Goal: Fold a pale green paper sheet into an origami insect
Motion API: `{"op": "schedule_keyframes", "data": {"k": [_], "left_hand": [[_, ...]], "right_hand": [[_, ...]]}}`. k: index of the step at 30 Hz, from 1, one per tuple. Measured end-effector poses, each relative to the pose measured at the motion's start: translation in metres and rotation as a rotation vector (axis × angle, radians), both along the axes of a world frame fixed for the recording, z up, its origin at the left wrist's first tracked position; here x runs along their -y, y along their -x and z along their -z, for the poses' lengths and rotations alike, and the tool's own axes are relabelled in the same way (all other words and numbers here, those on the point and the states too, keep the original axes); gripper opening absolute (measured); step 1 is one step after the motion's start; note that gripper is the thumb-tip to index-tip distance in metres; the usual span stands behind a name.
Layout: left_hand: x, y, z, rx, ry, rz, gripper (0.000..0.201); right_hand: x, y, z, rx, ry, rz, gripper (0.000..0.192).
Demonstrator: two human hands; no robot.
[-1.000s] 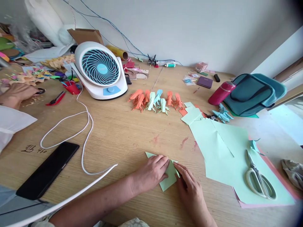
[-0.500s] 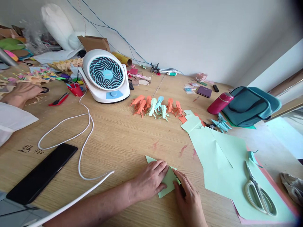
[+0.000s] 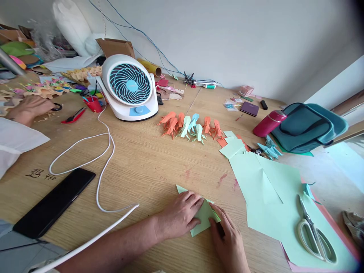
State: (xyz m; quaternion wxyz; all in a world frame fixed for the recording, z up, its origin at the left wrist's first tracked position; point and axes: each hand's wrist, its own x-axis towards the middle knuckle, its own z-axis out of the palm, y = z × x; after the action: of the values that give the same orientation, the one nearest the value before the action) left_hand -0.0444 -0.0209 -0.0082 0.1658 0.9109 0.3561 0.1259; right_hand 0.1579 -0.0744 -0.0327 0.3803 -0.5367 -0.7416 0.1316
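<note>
Beneath my hands, on the wooden table, lies a partly folded sheet of light green paper (image 3: 203,218). My left hand (image 3: 186,211) rests flat across it, fingers stretched over the fold and thumb apart, holding it against the table. On the paper's right edge, my right hand (image 3: 226,231) pinches a raised fold between thumb and fingers. Part of the paper is hidden under my left palm. Farther back stands a group of folded paper figures (image 3: 186,126) in orange, green and light blue.
Scissors (image 3: 314,233) lie on large green sheets (image 3: 267,197) at right. Behind them are a pink bottle (image 3: 269,123) and teal bag (image 3: 305,123). A fan (image 3: 131,87), white cable (image 3: 98,182) and black phone (image 3: 54,203) are left. Another person's hand (image 3: 30,108) works at far left.
The camera view has shifted slightly. My right hand and the fold it pinches have moved a little to the right; my left hand stays on the paper.
</note>
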Motion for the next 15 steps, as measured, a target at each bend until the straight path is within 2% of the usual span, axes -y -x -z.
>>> {"op": "schedule_keyframes", "data": {"k": [7,15], "left_hand": [[0.0002,0.0002,0.0013,-0.010,-0.009,0.012,0.055],[0.0007,-0.0004,0.0017,-0.008,-0.014,0.011,0.053]], "right_hand": [[0.0016,-0.0011,0.0019,0.000,0.040,-0.016,0.035],[0.0038,-0.0038,0.0037,0.003,0.106,-0.081,0.044]]}}
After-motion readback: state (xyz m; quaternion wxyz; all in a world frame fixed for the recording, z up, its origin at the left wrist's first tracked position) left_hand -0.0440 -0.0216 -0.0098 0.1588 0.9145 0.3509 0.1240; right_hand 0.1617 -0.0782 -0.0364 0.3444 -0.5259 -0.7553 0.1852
